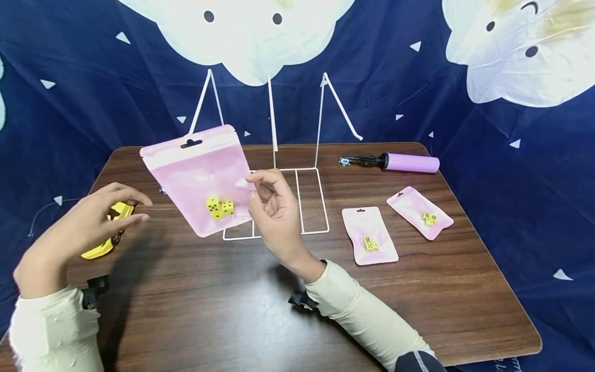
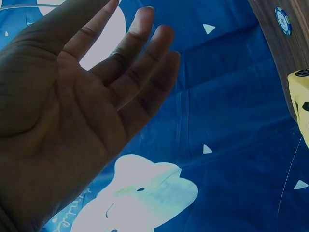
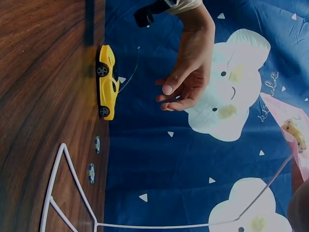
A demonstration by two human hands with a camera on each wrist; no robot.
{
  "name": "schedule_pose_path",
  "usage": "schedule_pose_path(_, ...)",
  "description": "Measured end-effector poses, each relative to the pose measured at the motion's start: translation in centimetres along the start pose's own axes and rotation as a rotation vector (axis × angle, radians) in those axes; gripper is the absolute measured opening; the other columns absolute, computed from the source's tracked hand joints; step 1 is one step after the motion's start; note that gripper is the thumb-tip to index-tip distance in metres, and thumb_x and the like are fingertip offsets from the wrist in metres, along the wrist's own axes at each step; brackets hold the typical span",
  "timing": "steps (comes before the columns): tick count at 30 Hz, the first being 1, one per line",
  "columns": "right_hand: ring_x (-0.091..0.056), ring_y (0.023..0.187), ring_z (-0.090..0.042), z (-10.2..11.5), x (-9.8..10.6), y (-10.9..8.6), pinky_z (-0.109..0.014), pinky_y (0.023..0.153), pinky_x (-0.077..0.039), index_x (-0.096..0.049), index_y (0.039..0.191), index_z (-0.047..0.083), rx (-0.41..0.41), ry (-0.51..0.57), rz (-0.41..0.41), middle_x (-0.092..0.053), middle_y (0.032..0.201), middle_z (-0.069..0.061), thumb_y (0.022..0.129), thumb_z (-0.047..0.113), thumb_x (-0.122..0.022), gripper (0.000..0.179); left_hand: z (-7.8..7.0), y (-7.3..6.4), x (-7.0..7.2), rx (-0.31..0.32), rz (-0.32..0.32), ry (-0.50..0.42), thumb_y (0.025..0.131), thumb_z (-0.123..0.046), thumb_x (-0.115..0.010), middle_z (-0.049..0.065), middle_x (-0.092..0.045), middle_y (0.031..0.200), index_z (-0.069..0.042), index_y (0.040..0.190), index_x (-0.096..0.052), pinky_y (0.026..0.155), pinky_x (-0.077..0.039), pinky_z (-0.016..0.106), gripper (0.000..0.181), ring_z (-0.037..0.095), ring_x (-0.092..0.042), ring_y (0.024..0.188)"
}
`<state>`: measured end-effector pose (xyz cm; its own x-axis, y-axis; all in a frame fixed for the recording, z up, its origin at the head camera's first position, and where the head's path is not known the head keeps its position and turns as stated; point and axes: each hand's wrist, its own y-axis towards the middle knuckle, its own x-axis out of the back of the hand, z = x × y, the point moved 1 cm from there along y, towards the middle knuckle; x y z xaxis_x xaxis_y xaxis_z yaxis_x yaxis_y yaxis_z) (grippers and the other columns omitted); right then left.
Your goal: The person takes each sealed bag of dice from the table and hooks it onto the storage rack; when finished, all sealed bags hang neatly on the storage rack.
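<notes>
In the head view my right hand (image 1: 278, 212) pinches the right edge of a pink zip bag (image 1: 186, 178), raised above the table and tilted. Several yellow dice (image 1: 218, 207) show through its lower part, and a hang hole (image 1: 191, 143) is cut in its top strip. The right wrist view catches only part of this bag (image 3: 275, 108) at its right edge. My left hand (image 1: 88, 225) is in the air to the left, apart from the bag, with fingers loosely bent and nothing in them. Below and behind it a yellow toy car (image 1: 99, 252) is partly hidden.
A white wire rack (image 1: 315, 232) with upright hooked arms stands behind the bag. Two more pink bags with dice, a nearer bag (image 1: 362, 222) and a farther bag (image 1: 403, 201), lie at right. A purple hand pump (image 1: 411, 163) and a poker chip (image 1: 344, 161) are at the back.
</notes>
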<state>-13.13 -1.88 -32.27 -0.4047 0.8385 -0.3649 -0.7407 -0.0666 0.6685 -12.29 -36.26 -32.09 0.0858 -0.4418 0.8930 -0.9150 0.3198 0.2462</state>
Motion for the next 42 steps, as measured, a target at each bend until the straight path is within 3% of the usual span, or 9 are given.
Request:
schedule_pose_path(4,-0.056,0.114,-0.009,-0.2,-0.2,0.0,-0.016,0.082,-0.044,-0.046,0.122,-0.028,-0.013,-0.005,0.010,-0.051,0.117,-0.001,0.097,-0.019,-0.047,0.026,0.0,-0.1,-0.2,0.007,0.003,0.008,0.093,-0.005,-0.084,0.012,-0.069,0.117,-0.014,0.112,-0.075,0.088,-0.029,0.008,0.023,-0.006,-0.046,0.106)
schedule_pose_path(11,-0.055,0.112,-0.009,-0.7,-0.4,-0.1,-0.017,0.082,-0.043,-0.047,0.122,-0.027,-0.021,-0.018,0.019,-0.050,0.114,0.000,0.097,-0.020,-0.047,0.026,-0.3,-0.4,-0.2,0.025,0.011,0.022,0.091,-0.002,-0.085,0.015,-0.069,0.117,-0.011,0.111,-0.075,0.080,-0.037,0.006,0.024,-0.017,-0.040,0.105)
schedule_pose_path(16,-0.056,0.114,-0.010,-0.9,-0.5,-0.1,-0.016,0.080,-0.043,-0.048,0.123,-0.026,-0.022,-0.026,0.024,-0.050,0.115,0.000,0.098,-0.021,-0.047,0.026,-0.5,-0.2,-0.3,0.019,0.012,0.021,0.090,0.000,-0.086,0.015,-0.069,0.116,-0.010,0.111,-0.076,0.079,-0.037,0.005,0.025,-0.017,-0.041,0.104)
schedule_pose_path(20,-0.056,0.112,-0.011,-1.1,-0.5,0.0,-0.016,0.083,-0.045,-0.047,0.124,-0.026,-0.025,-0.031,0.024,-0.048,0.115,0.000,0.099,-0.020,-0.047,0.025,-0.3,-0.1,-0.3,0.005,0.004,0.030,0.090,-0.001,-0.086,0.013,-0.069,0.115,-0.013,0.111,-0.076,0.082,-0.036,0.012,0.026,-0.013,-0.043,0.103)
schedule_pose_path(23,-0.056,0.105,-0.011,-1.2,-0.4,0.1,-0.016,0.077,-0.045,-0.046,0.125,-0.025,-0.039,-0.032,0.019,-0.047,0.114,0.001,0.101,-0.017,-0.047,0.026,-0.2,0.0,-0.3,-0.005,-0.004,0.041,0.090,-0.003,-0.087,0.011,-0.069,0.116,-0.015,0.111,-0.075,0.085,-0.035,0.015,0.027,-0.010,-0.045,0.102)
schedule_pose_path(27,-0.056,0.101,-0.011,-1.3,-0.3,0.2,-0.015,0.071,-0.043,-0.046,0.126,-0.025,-0.056,-0.029,0.009,-0.046,0.113,0.001,0.102,-0.016,-0.047,0.025,0.0,0.2,-0.4,-0.008,-0.003,0.029,0.091,-0.004,-0.086,0.013,-0.069,0.117,-0.014,0.111,-0.075,0.087,-0.032,0.011,0.025,-0.008,-0.045,0.104)
schedule_pose_path(33,-0.056,0.100,-0.011,-1.5,-0.5,0.4,-0.016,0.073,-0.046,-0.047,0.127,-0.025,-0.085,-0.023,-0.002,-0.044,0.111,0.000,0.102,-0.016,-0.046,0.027,0.1,0.1,-0.4,-0.002,-0.004,0.009,0.091,-0.002,-0.085,0.013,-0.070,0.116,-0.012,0.110,-0.075,0.084,-0.034,0.006,0.024,-0.013,-0.043,0.104)
schedule_pose_path(37,-0.054,0.090,-0.009,-1.7,-0.7,0.4,-0.016,0.067,-0.043,-0.048,0.128,-0.024,-0.129,-0.030,-0.020,-0.044,0.111,-0.001,0.102,-0.015,-0.047,0.027,0.2,0.0,-0.3,0.008,0.007,0.006,0.092,-0.002,-0.085,0.013,-0.069,0.117,-0.011,0.111,-0.075,0.081,-0.037,0.004,0.024,-0.016,-0.042,0.105)
schedule_pose_path(42,-0.047,0.076,-0.006,-1.9,-0.7,0.4,-0.016,0.052,-0.036,-0.048,0.129,-0.021,-0.187,-0.030,-0.044,-0.045,0.111,-0.002,0.103,-0.014,-0.047,0.026,0.1,0.0,-0.2,0.018,0.023,0.016,0.093,-0.002,-0.084,0.014,-0.069,0.117,-0.011,0.112,-0.075,0.078,-0.038,0.005,0.024,-0.006,-0.048,0.105)
